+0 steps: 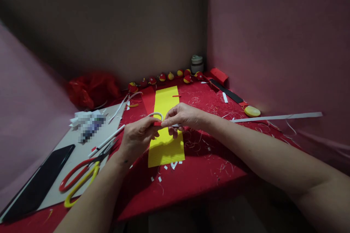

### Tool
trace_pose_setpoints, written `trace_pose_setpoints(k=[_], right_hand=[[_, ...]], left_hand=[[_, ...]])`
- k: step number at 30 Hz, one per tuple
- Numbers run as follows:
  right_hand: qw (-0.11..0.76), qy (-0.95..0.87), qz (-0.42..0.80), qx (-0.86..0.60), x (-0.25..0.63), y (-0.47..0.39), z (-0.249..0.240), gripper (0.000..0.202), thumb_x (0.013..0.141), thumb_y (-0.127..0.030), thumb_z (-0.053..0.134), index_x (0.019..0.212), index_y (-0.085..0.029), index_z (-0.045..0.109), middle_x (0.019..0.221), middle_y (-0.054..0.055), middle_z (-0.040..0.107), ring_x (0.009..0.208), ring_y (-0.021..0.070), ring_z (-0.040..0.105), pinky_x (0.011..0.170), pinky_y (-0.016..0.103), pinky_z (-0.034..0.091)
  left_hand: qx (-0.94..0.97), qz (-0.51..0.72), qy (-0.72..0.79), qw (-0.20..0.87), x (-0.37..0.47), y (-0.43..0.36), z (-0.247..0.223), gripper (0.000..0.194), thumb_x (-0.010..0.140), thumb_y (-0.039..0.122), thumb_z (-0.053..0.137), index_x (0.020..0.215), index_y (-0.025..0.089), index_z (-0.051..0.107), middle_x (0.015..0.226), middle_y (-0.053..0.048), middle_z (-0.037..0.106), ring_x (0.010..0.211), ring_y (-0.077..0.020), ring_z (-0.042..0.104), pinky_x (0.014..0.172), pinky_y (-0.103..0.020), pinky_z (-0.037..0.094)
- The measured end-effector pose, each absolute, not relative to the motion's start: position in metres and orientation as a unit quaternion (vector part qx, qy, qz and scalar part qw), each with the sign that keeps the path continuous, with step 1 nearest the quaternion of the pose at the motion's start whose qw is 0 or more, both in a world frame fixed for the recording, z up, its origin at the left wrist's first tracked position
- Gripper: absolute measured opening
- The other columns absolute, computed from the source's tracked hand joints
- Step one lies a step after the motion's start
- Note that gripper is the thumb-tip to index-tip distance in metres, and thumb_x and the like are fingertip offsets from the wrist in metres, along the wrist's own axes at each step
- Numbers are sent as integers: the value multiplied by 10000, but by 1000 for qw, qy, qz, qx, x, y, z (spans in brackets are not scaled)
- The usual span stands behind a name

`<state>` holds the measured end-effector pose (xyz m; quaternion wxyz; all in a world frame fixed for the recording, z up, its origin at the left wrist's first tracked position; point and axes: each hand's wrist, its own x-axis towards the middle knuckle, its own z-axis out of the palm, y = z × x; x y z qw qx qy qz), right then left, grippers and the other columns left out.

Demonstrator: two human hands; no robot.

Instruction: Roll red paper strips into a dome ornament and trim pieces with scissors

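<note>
My left hand (139, 129) pinches a small red strip (157, 124) between thumb and finger. A thin white loop (156, 114) curves up beside those fingers; what it joins is hidden. From the right, my right hand (180, 116) closes on the red strip's other end, and a bit of white shows under its fingers. Both hands are above a yellow corrugated sheet (166, 149), which has a narrow red strip (177, 96) lying across its far part. A red sheet (148, 99) lies beside it, partly covered.
Red-and-yellow scissors (82, 180), a white pen (106, 141) and a black phone (38, 185) rest on a grey board (64, 145) at left. Several red-and-yellow balls (162, 76) line the back near a jar (197, 64). Thread scraps litter the red cloth (202, 185). A long white strip (279, 117) extends right.
</note>
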<state>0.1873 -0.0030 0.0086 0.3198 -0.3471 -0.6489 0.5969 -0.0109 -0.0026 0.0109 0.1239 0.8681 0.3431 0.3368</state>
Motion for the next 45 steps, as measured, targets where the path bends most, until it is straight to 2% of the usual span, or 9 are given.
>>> trace_pose_setpoints(k=[10,14,18,20,27,33,37,40,45], right_hand=[[317,-636,592,-379,184,-3,5,304,694,-397,707,732,-108,622,594,37,636,505,107,598,455,207,390],[321,-640,595,-365,186,-4,7,292,676,-379,721,721,-108,620,584,37,638,500,112,601,445,205,378],[327,-629,616,-343,187,-1,6,284,659,-363,732,724,-110,621,589,42,647,504,128,619,441,207,379],[326,-623,628,-333,187,0,5,279,656,-356,735,718,-111,617,599,44,651,500,131,621,443,209,386],[298,-638,624,-338,190,-2,8,294,691,-399,709,779,-132,623,712,51,655,583,135,641,449,199,396],[288,-630,638,-335,190,-3,9,275,724,-359,691,885,-151,608,771,51,652,573,120,626,431,186,400],[276,-621,653,-334,190,-2,8,254,720,-222,674,946,-143,587,681,43,657,545,128,624,435,189,416],[275,-615,661,-331,191,-2,8,358,712,-81,588,1063,-145,565,658,38,667,520,140,629,432,202,428],[280,-622,643,-348,191,-2,9,452,703,-23,550,1134,-156,578,649,28,673,502,133,631,445,205,450]], left_hand=[[910,283,287,-99,-11,4,9,174,846,248,469,787,186,621,696,-20,666,566,-103,599,522,-177,420],[904,304,295,-53,-10,3,9,124,821,215,507,792,182,624,736,-26,675,602,-106,613,540,-180,446],[876,353,301,131,-7,-1,10,113,784,212,572,878,174,624,686,2,670,526,-94,613,504,-174,484],[864,366,297,177,-6,-2,9,103,786,213,581,868,168,625,654,12,662,490,-86,610,478,-163,486],[873,367,293,128,-9,0,8,102,804,227,586,872,164,628,647,15,661,467,-72,596,474,-155,487],[897,344,276,28,-12,2,11,123,832,225,552,900,171,640,714,0,688,499,-63,605,484,-144,467],[902,329,279,-25,-13,2,11,124,836,208,542,884,172,651,774,-13,705,592,-83,645,533,-150,478],[898,328,293,-35,-14,1,13,113,837,208,546,882,183,648,745,3,702,589,-80,641,526,-149,466],[897,331,287,-58,-14,2,15,121,851,235,536,879,184,642,721,3,698,584,-82,637,506,-151,448]])
